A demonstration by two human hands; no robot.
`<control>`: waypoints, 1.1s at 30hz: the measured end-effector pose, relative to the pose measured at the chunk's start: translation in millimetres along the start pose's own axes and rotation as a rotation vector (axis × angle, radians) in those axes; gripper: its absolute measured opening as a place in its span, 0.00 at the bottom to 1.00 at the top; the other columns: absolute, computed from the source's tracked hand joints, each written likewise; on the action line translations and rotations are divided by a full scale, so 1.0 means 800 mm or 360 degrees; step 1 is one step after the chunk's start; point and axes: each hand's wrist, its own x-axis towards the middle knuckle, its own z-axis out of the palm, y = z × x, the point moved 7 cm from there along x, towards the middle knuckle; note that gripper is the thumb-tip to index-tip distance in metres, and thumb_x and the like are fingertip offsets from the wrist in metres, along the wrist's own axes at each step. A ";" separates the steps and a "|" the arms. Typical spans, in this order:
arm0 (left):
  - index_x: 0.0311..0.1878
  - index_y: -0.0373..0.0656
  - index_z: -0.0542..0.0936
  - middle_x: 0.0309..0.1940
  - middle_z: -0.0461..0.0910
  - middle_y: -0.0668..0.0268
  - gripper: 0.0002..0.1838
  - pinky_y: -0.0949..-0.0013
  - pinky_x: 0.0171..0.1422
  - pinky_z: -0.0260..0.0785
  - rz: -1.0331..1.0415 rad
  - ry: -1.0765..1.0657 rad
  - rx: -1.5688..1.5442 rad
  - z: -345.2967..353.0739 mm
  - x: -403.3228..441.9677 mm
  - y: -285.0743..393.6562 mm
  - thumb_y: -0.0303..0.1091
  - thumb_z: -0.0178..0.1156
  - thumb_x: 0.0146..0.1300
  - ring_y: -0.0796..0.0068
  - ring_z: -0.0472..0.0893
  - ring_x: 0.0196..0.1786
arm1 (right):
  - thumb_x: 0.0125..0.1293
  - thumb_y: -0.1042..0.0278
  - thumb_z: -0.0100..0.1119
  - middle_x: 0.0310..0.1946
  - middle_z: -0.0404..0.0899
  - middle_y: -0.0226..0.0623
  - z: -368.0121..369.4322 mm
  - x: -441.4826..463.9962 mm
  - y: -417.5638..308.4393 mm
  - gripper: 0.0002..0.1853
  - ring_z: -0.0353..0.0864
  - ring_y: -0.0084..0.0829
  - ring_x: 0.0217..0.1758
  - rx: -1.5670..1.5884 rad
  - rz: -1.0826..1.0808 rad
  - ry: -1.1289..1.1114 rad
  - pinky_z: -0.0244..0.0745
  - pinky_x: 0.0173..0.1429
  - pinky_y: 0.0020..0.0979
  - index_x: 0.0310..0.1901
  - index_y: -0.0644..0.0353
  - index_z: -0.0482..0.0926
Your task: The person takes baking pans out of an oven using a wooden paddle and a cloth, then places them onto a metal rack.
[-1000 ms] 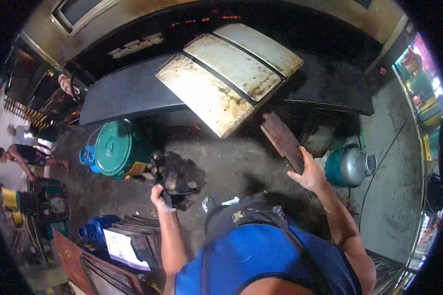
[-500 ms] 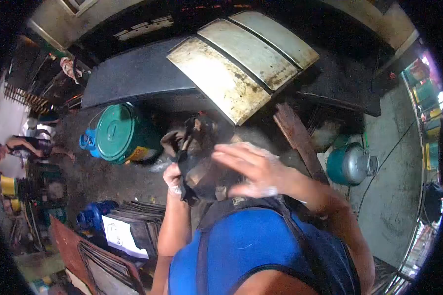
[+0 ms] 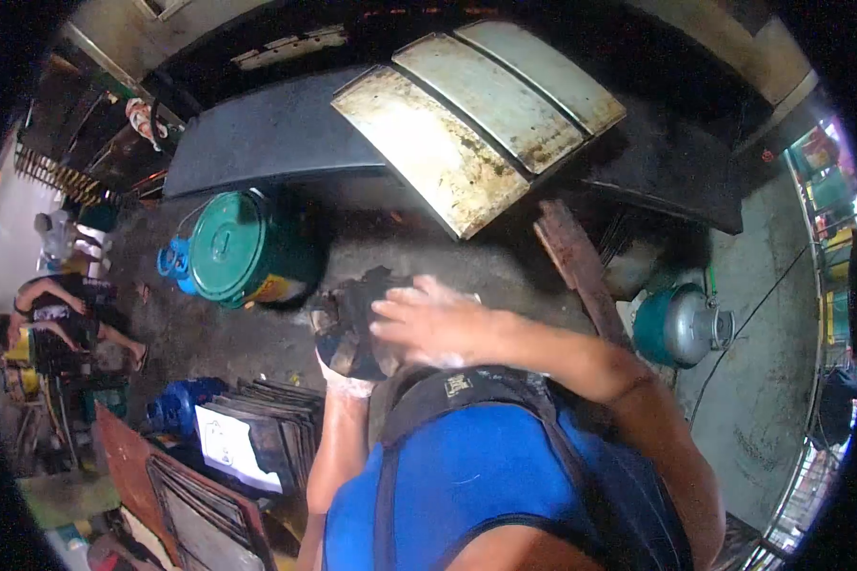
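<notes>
In front of my waist is a dark, stained, crumpled cloth (image 3: 338, 328), with brownish patches on its left side. My left hand (image 3: 341, 379) holds it from below; the fingers are mostly hidden by the cloth, and white shows around the wrist. My right hand (image 3: 433, 322) lies across the cloth's right side, fingers stretched over it and pointing left. White marks show on this hand too. Whether the cloth is a rag or a worn glove I cannot tell.
Ahead, metal trays (image 3: 448, 143) rest on a dark bench (image 3: 267, 133). A green lidded bucket (image 3: 229, 247) stands left; a gas cylinder (image 3: 676, 324) and rusty beam (image 3: 581, 262) lie right. Stacked dark trays (image 3: 276, 428) are lower left. Another person (image 3: 71, 305) is at far left.
My right hand has moved left from beside the cloth onto it. The cloth looks more bunched together. At far left, the other person has bent lower.
</notes>
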 end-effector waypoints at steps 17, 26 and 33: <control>0.51 0.45 0.77 0.44 0.79 0.67 0.26 0.65 0.48 0.71 -0.0101 0.0473 0.0613 0.027 0.191 -0.065 0.60 0.51 0.72 0.73 0.77 0.40 | 0.48 0.34 0.72 0.57 0.75 0.64 0.005 -0.375 0.157 0.57 0.76 0.59 0.61 0.0529 0.1888 0.0218 0.71 0.65 0.47 0.70 0.67 0.59; 0.58 0.41 0.76 0.52 0.81 0.63 0.24 0.62 0.65 0.68 -0.0250 0.0431 0.0323 0.060 0.184 -0.073 0.50 0.60 0.69 0.67 0.79 0.55 | 0.44 0.44 0.76 0.53 0.78 0.63 -0.005 -0.362 0.159 0.52 0.78 0.57 0.57 0.0537 0.2059 0.0080 0.73 0.62 0.47 0.66 0.68 0.64; 0.51 0.45 0.78 0.40 0.80 0.69 0.24 0.66 0.50 0.69 -0.0211 0.0537 0.0576 0.042 0.186 -0.074 0.56 0.61 0.65 0.72 0.77 0.43 | 0.38 0.53 0.76 0.46 0.82 0.58 0.015 -0.350 0.160 0.43 0.83 0.53 0.51 0.0478 0.2236 0.0319 0.77 0.56 0.44 0.56 0.69 0.73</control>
